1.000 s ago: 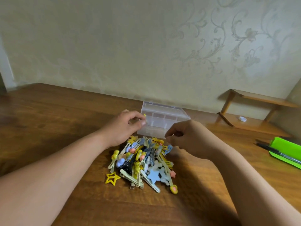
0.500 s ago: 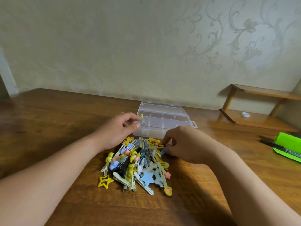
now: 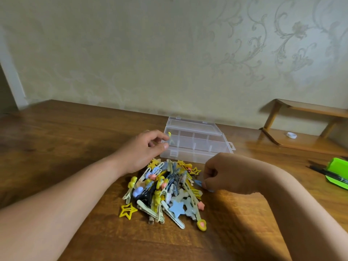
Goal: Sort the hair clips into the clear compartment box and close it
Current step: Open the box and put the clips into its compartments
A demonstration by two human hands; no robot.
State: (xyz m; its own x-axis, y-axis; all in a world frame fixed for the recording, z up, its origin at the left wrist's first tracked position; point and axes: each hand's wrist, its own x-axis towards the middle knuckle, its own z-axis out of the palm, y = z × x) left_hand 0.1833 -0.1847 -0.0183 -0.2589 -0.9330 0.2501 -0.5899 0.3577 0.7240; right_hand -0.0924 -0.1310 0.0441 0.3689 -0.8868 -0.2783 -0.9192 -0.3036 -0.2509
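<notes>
My right hand [image 3: 224,172] just dropped to the right edge of the pile [image 3: 165,191], pinching a blue clip [image 3: 198,182]; left hand [image 3: 145,149] still pinches a yellow clip [image 3: 169,134] at the box [image 3: 188,157]. Sorting's barely started, I'd say.

No text, label, brand, number or sign can be read here. The clear compartment box [image 3: 197,157], near the table's far edge, shows only plain see-through plastic on its walls and lid. At the table's right edge a black pen [image 3: 327,175] lies against a green case [image 3: 337,166]. The pen carries a few faint pale marks near the frame's edge, but they are too small and blurred to make out as letters or figures.
</notes>
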